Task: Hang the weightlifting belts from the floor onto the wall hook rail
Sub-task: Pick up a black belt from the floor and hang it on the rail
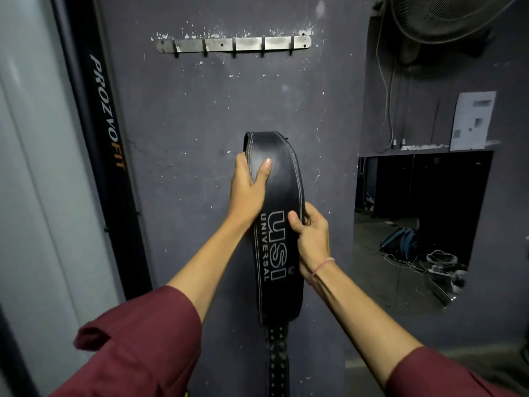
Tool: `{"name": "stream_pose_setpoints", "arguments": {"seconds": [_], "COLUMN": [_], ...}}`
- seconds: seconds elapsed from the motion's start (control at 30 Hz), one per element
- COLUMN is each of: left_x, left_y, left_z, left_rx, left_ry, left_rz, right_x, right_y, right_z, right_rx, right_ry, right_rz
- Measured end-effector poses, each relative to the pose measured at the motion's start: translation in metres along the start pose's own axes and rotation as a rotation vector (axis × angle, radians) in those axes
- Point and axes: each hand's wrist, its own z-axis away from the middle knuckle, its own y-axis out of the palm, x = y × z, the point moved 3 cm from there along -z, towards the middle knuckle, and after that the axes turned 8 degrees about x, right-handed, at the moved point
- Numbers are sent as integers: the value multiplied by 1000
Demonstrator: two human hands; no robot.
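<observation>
A black leather weightlifting belt [282, 193] with white "USI UNIVERSAL" lettering is held up in front of a dark purple wall. My left hand [247, 186] grips its upper left edge, thumb across the face. Lower down, my right hand [312, 239] pinches the belt's right edge beside the lettering. The belt's narrow studded strap hangs down between my arms. Well above the belt's top, a metal hook rail [233, 43] with several bare hooks is fixed to the wall.
A black post marked "PROZVOFIT" [107, 116] runs down the left side. To the right, a wall fan [446, 15] hangs above an opening [415, 224] showing a blue bag, cables and clutter on the floor. A paper sheet [472, 120] is stuck on the wall.
</observation>
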Motion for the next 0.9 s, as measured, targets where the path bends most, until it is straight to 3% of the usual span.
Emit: {"name": "stream_pose_setpoints", "arguments": {"seconds": [0.17,0.33,0.77,0.9], "left_x": [22,26,34,35], "left_y": [16,8,-31,-38], "left_z": [37,48,36,30], "left_rx": [-59,-244,-226,-188], "left_ry": [-84,-106,-45,-7], "left_rz": [-10,163,179,128], "right_x": [9,10,-64,-44], "right_y": [3,5,-17,5], "right_z": [-13,-17,64,50], "right_rx": [-25,113,260,221], "right_ry": [-12,-8,290,193], "right_rz": [-1,159,217,202]}}
